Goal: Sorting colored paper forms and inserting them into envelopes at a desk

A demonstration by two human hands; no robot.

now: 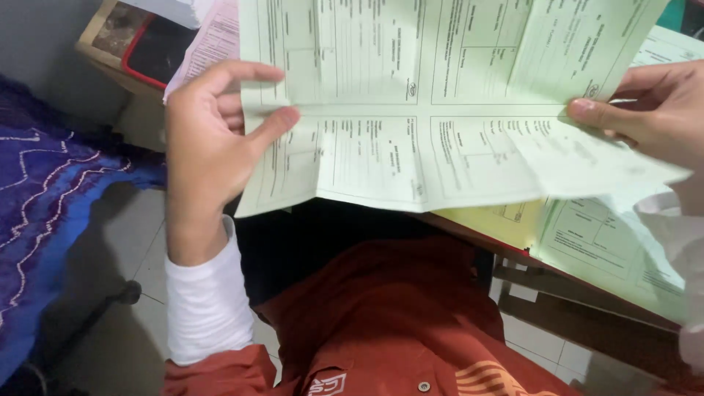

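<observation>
A large pale green printed form sheet (411, 103) is held up in front of me, creased across its middle. My left hand (209, 147) grips its left edge, thumb on the front and fingers behind. My right hand (649, 110) pinches the right side of the same sheet, where a folded flap hangs down. Beneath it lie more sheets, a yellow form (499, 218) and another green form (609, 246), on a wooden table edge (587, 282).
A pink form (213, 40) and a dark phone in a red case (150, 48) rest on a cardboard box (103, 37) at top left. Blue patterned fabric (44, 191) lies at left. My orange shirt (396, 323) and a tiled floor (139, 249) are below.
</observation>
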